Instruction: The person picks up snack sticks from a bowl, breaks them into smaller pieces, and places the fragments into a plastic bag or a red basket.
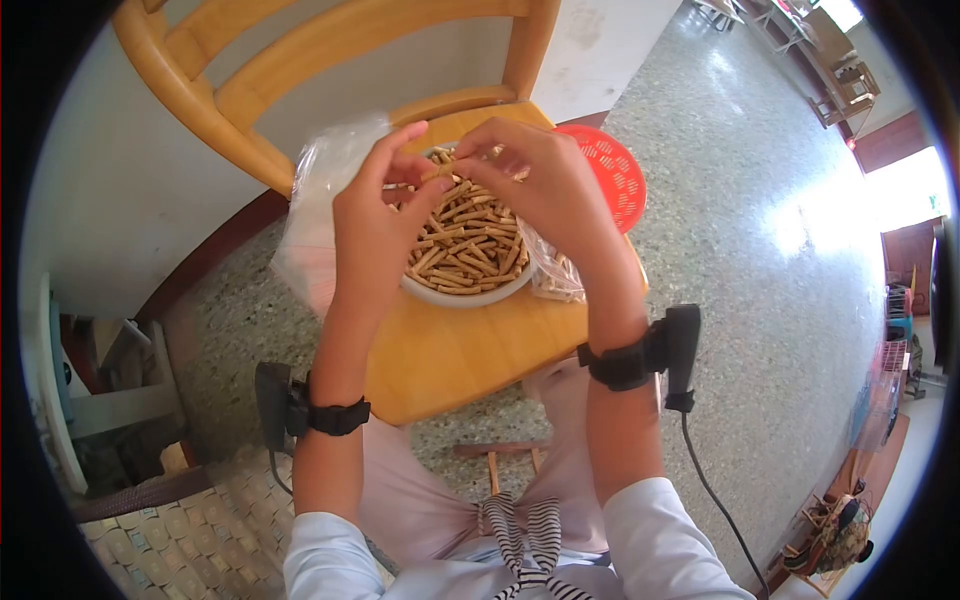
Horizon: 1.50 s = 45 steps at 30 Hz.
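Observation:
A round pale bowl (470, 299) full of short tan-brown stick pieces (468, 245) stands on the wooden chair seat (450, 350). Above its far edge my left hand (385, 205) and my right hand (540, 175) come close together. Thumb and forefinger of each are pinched around one small stick piece (442, 172), partly covered by the fingertips. To the left of the bowl lies a clear plastic bag (318, 225), behind my left wrist. Another clear bag (556, 278), with pale pieces inside, rests against the bowl's right side, near my right forearm.
A red perforated plastic basket or lid (622, 180) sits at the seat's right rear. The chair's slatted backrest (370, 55) rises behind, against the wall. Black bands with devices are on both wrists, and a cable (715, 480) hangs from the right one. Speckled floor (740, 270) extends to the right.

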Each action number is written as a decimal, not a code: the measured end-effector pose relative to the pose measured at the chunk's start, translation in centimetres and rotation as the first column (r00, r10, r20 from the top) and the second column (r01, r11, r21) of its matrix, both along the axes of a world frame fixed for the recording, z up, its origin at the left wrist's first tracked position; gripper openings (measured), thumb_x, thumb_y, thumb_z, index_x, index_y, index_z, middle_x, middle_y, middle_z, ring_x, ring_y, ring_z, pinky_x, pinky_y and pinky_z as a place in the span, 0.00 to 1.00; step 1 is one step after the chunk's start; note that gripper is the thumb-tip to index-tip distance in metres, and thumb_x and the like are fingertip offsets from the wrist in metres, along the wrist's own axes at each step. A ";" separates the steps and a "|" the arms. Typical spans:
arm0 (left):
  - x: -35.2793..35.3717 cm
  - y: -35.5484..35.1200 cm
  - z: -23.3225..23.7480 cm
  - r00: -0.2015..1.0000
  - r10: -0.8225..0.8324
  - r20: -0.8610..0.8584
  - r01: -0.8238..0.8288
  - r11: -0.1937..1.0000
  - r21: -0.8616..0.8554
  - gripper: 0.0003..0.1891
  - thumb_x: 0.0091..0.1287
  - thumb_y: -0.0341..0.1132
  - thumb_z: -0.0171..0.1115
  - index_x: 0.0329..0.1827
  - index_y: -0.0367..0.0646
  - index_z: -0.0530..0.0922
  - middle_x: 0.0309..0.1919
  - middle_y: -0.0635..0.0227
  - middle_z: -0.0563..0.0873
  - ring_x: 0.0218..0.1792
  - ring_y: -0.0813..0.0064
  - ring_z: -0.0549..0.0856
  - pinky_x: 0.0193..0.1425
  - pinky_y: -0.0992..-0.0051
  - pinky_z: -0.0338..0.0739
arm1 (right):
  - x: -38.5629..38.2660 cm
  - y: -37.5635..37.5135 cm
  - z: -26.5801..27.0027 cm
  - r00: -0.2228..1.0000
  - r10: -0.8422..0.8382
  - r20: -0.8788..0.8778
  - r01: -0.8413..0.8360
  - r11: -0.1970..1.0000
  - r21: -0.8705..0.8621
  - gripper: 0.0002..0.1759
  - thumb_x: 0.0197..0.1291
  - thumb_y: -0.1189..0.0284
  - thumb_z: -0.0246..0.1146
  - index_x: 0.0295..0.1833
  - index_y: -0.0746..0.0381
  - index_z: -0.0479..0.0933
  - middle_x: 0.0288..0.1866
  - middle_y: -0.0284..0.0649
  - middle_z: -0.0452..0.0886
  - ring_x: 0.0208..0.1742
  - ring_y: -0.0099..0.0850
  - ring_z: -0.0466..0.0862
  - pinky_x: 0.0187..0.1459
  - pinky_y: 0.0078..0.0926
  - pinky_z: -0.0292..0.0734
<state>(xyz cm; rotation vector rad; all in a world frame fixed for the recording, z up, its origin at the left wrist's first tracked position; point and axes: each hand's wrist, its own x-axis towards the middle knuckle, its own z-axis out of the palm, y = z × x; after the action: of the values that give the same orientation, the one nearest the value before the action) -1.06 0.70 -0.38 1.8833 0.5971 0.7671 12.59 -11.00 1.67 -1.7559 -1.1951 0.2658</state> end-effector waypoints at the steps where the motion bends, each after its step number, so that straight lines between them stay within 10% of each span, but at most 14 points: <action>1: -0.3 0.3 0.1 1.000 0.003 -0.001 -0.003 1.000 0.002 0.23 0.65 0.22 0.69 0.64 0.44 0.80 0.42 0.64 0.89 0.44 0.76 0.88 0.48 0.74 0.83 | 0.4 -0.3 0.0 1.000 0.003 -0.001 -0.003 1.000 0.002 0.09 0.63 0.69 0.71 0.46 0.60 0.85 0.36 0.35 0.88 0.34 0.27 0.85 0.38 0.25 0.79; 12: 0.3 -1.0 1.1 0.975 -0.032 0.221 0.033 0.999 -0.001 0.14 0.66 0.28 0.73 0.53 0.41 0.83 0.44 0.71 0.84 0.46 0.82 0.84 0.47 0.79 0.81 | 1.5 -1.3 -1.1 0.981 0.089 -0.172 -0.078 0.994 0.070 0.08 0.61 0.73 0.70 0.44 0.63 0.85 0.37 0.37 0.89 0.36 0.29 0.86 0.42 0.29 0.81; 19: 0.1 -0.7 0.7 0.997 -0.070 0.032 0.074 0.988 -0.132 0.08 0.66 0.33 0.73 0.44 0.41 0.86 0.40 0.73 0.88 0.37 0.82 0.85 0.41 0.80 0.78 | 2.1 -1.7 -0.6 0.996 0.073 -0.052 -0.070 0.996 0.054 0.09 0.62 0.70 0.70 0.44 0.62 0.86 0.37 0.37 0.89 0.37 0.30 0.87 0.40 0.29 0.80; 24: 0.5 -1.3 0.9 0.994 -0.106 0.020 0.102 0.984 0.149 0.06 0.66 0.31 0.72 0.43 0.43 0.87 0.38 0.72 0.87 0.38 0.78 0.86 0.40 0.76 0.79 | 3.8 -3.9 -0.4 0.983 -0.109 0.147 0.163 0.887 -0.433 0.18 0.58 0.55 0.72 0.44 0.58 0.87 0.39 0.38 0.89 0.39 0.38 0.88 0.41 0.35 0.81; 37: 1.4 -4.6 -0.1 0.918 -0.375 -0.131 0.396 0.832 0.389 0.08 0.60 0.29 0.75 0.42 0.39 0.89 0.36 0.68 0.86 0.42 0.69 0.85 0.48 0.69 0.79 | 3.1 -5.4 -0.7 0.977 -0.068 0.204 0.139 0.924 -0.356 0.10 0.59 0.66 0.66 0.40 0.60 0.86 0.34 0.44 0.88 0.39 0.44 0.87 0.42 0.41 0.82; 45: 2.0 -6.5 -1.7 0.950 -0.306 -0.060 0.294 0.814 0.501 0.11 0.61 0.39 0.73 0.44 0.48 0.90 0.38 0.72 0.88 0.44 0.67 0.84 0.49 0.65 0.79 | 2.9 -6.3 -0.3 0.974 -0.046 0.221 0.126 0.922 -0.366 0.11 0.63 0.66 0.63 0.42 0.59 0.87 0.35 0.43 0.87 0.38 0.44 0.87 0.40 0.40 0.81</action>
<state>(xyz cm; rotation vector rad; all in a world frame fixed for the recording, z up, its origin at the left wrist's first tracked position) 0.89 -5.78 -2.11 2.3717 0.0625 0.7818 15.46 -17.32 1.41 -2.2137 -1.2718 0.2782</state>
